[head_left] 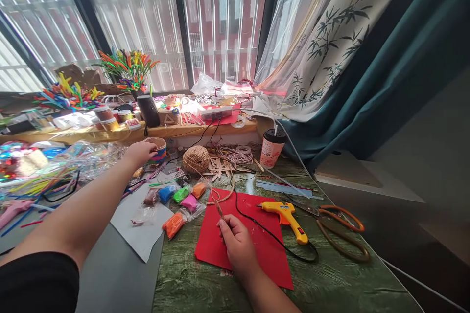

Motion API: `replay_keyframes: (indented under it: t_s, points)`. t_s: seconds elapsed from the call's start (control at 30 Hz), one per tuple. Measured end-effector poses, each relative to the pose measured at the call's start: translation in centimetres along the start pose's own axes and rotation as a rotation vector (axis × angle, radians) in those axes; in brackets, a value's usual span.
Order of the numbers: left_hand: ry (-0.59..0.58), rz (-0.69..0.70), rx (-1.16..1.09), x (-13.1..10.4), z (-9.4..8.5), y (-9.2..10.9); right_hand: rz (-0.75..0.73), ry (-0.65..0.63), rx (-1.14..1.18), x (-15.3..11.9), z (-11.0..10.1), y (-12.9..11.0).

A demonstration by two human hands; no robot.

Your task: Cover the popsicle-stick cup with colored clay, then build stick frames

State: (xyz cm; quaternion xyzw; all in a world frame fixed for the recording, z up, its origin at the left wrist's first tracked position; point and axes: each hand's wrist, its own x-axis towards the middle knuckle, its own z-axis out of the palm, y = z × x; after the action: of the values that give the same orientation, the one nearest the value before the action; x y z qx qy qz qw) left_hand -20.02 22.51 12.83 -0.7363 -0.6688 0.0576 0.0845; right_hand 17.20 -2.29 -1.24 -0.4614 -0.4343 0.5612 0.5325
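Note:
My left hand (141, 153) reaches far forward, its fingers closed at the rim of a small twine-covered pot (160, 152) with blue and red bands. Part of the pot is hidden behind the fingers. Over a red sheet (264, 259), my right hand (238, 242) pinches a slim brown stick (219, 208) that points up and away. A strand of twine (224, 199) loops close to its tip and runs toward the twine ball (196, 159). To the right, a yellow glue gun (285, 212) lies on the sheet's edge.
Large orange-handled scissors (341, 227) and glue sticks (282, 188) lie on the right. Packets of coloured clay (189, 203) rest left of the red sheet. A paper cup (271, 150) stands at the back. The glue gun's black cord (253, 217) crosses the sheet.

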Motion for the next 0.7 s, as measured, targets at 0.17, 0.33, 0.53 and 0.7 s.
replay_keyframes:
  t_s: [0.17,0.33,0.53,0.7]
  points:
    - [-0.046,0.029,-0.01,1.5,0.2,1.3,0.009,0.002,-0.009,0.0,0.0,-0.2]
    - [-0.05,0.031,-0.005,1.7,-0.9,1.6,0.014,-0.011,0.009,0.0,0.0,-0.3]
    - [0.201,0.216,-0.035,-2.1,-2.6,6.4,-0.006,0.038,0.098,0.0,0.5,0.5]
    - [0.085,0.62,-0.062,-5.9,-0.3,16.6,-0.047,0.129,0.145,0.4,0.9,1.0]
